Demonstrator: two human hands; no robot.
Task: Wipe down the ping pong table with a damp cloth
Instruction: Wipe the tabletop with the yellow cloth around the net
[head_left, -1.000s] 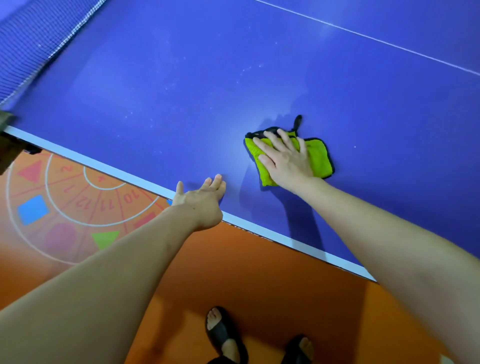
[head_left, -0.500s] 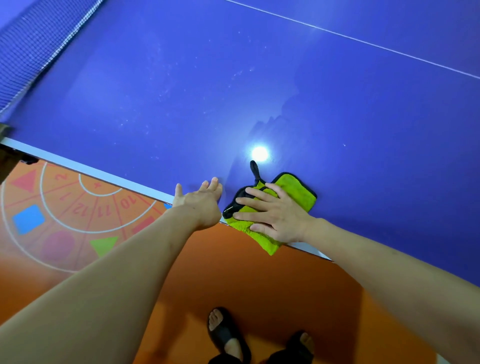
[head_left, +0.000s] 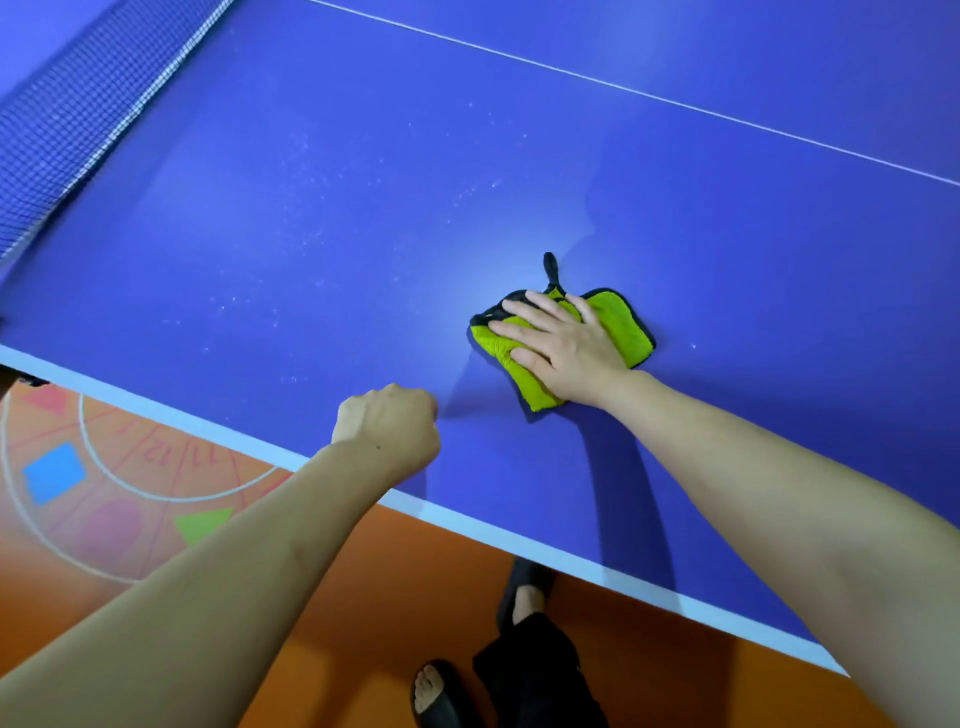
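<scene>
Nos. "12", "11" on orange floor dial marking.

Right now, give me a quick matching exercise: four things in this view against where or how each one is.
Things:
1. cloth
2. left hand
3. net
4. sandal

States:
A. curled into a fist near the table's white edge
B. on the orange floor
C. flat under the right hand
D. across the table, far left

Pairs: 1-C, 2-A, 3-D, 4-B
</scene>
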